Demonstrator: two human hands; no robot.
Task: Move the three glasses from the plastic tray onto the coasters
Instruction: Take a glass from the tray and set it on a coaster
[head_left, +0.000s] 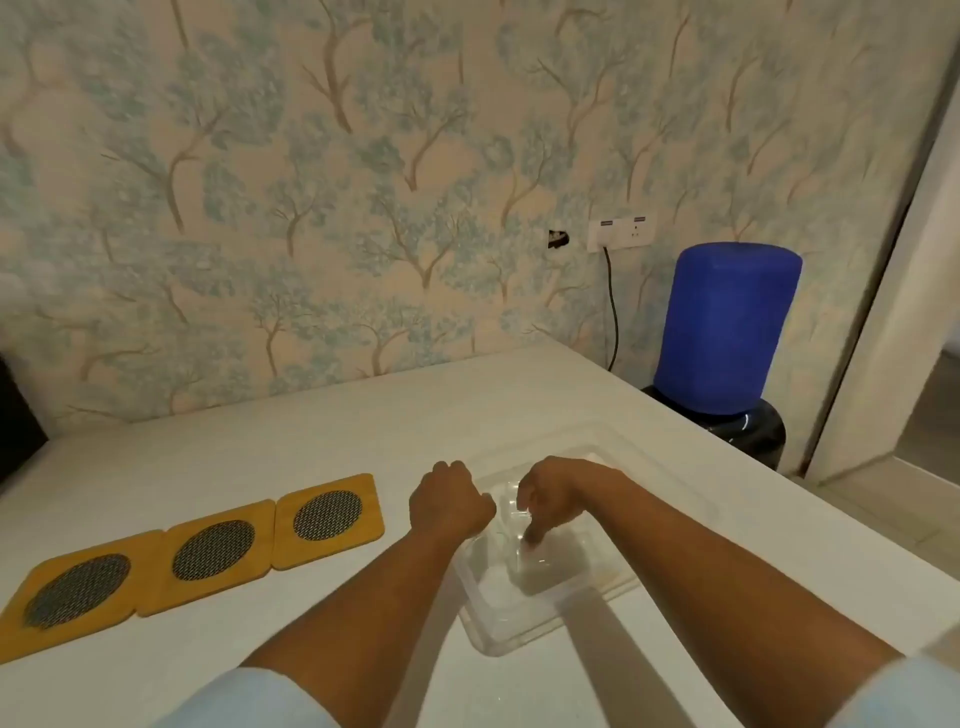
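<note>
A clear plastic tray lies on the white table, right of centre. Faint outlines of clear glasses show inside it, blurred and hard to tell apart. My left hand is curled like a fist at the tray's left edge; what its fingers hold is hidden. My right hand hangs over the tray with fingers pointing down into it, one fingertip touching a glass. Three yellow square coasters with dark mesh centres lie in a row to the left: near, middle, far. All three are bare.
A wallpapered wall stands behind the table. A blue-covered water bottle sits on a dark dispenser beyond the table's right edge, under a wall socket with a hanging cable. A dark object is at the far left.
</note>
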